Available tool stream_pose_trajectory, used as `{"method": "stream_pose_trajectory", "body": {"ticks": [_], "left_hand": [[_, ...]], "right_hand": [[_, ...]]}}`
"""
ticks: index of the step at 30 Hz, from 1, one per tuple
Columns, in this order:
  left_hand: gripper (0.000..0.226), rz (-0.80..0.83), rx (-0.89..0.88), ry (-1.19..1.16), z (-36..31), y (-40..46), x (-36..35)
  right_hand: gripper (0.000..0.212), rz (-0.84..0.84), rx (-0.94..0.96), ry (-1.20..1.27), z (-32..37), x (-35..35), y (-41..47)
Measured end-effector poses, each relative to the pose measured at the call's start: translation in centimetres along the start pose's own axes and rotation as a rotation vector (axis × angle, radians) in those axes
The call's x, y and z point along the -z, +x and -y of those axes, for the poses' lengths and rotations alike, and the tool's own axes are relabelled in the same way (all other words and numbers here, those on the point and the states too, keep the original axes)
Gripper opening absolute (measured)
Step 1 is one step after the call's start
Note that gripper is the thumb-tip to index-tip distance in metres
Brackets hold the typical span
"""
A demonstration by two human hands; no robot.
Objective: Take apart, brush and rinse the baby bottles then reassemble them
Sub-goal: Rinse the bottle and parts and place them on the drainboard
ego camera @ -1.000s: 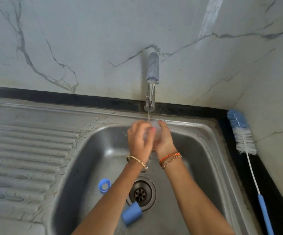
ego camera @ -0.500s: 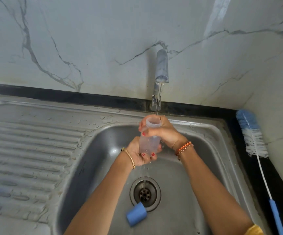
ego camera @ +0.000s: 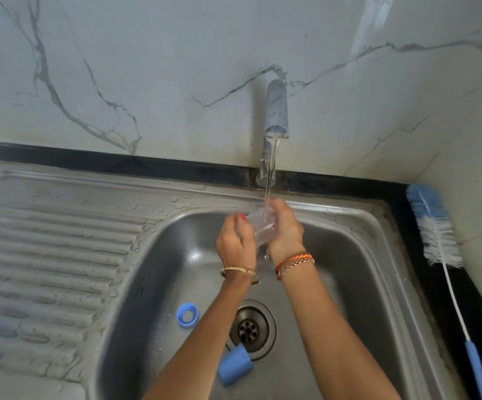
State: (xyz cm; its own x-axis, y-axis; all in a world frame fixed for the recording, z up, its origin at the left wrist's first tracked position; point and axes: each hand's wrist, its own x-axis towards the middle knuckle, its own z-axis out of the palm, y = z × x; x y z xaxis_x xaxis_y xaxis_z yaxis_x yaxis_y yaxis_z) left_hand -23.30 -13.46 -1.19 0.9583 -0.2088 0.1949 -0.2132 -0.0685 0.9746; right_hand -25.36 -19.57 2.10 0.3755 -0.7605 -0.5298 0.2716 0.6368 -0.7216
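Bottle (ego camera: 260, 228) between both hands, fingers (ego camera: 235, 226) curled around it, under tap (ego camera: 276, 111) stream.

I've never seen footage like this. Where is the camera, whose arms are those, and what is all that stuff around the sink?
There is no machine here. The camera is worn on a person's head and looks down, so the two arms reaching in from below are that person's own. The left hand and right hand together hold a clear baby bottle under water running from the tap. They work over a steel sink. On the sink floor lie a blue ring to the left of the drain and a blue cap in front of it. On the dark counter to the right lies a bottle brush with blue and white bristles.
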Motion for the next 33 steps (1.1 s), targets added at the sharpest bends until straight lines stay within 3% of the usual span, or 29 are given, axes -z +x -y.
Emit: {"method": "stream_pose_trajectory", "body": {"ticks": [2, 4, 5, 7, 11, 14, 17, 20, 21, 24, 28, 31, 33], "left_hand": [[0.039, 0.105, -0.108, -0.02, 0.7, 0.3, 0.0], [0.021, 0.223, 0.155, -0.223, 0.7, 1.3, 0.0], [0.024, 0.305, 0.335, -0.379, 0.2, 1.6, 0.1], [0.041, 0.434, 0.6, -0.626, -0.1, 1.8, 0.8], [0.034, 0.46, 0.872, -0.783, 0.5, 0.6, 3.4], [0.035, 0.395, 0.956, -0.691, 1.8, -0.6, 5.3], [0.041, 0.301, 0.906, -0.505, 2.4, -0.5, 6.5], [0.038, 0.3, 0.766, -0.373, 1.6, 0.4, 7.0], [0.037, 0.297, 0.739, -0.344, 1.6, 0.6, 7.0], [0.029, 0.306, 0.747, -0.313, 1.7, 0.8, 7.5], [0.019, 0.322, 0.734, -0.284, 0.9, 1.1, 8.3], [0.012, 0.28, 0.563, -0.169, 0.9, 1.5, 8.8], [0.009, 0.271, 0.494, -0.092, 1.0, 1.3, 9.0]], "right_hand": [[0.044, 0.138, -0.121, 0.07, 0.5, 0.4, -0.3], [0.028, 0.197, -0.086, -0.003, 1.1, 0.6, -0.2], [0.021, 0.211, -0.028, -0.068, 1.1, 0.8, -0.3], [0.027, 0.249, 0.138, -0.26, 0.8, 1.0, -1.3], [0.059, 0.312, 0.563, -1.0, -1.2, 1.6, -2.4], [0.061, 0.198, 0.766, -0.952, -0.1, 1.9, -3.0], [0.062, 0.052, 0.953, -0.917, -0.5, 2.4, -3.3], [0.063, 0.176, 0.722, -1.246, -1.2, 2.6, -3.4], [0.063, 0.15, 0.7, -1.256, -1.1, 2.7, -3.4], [0.064, 0.03, 0.907, -1.03, -1.4, 2.7, -3.6], [0.064, 0.099, 0.717, -1.359, -2.2, 2.7, -3.2], [0.063, -0.018, 0.913, -1.098, -1.4, 2.8, -3.4], [0.062, 0.012, 0.877, -1.15, -1.7, 2.8, -3.2]]}}
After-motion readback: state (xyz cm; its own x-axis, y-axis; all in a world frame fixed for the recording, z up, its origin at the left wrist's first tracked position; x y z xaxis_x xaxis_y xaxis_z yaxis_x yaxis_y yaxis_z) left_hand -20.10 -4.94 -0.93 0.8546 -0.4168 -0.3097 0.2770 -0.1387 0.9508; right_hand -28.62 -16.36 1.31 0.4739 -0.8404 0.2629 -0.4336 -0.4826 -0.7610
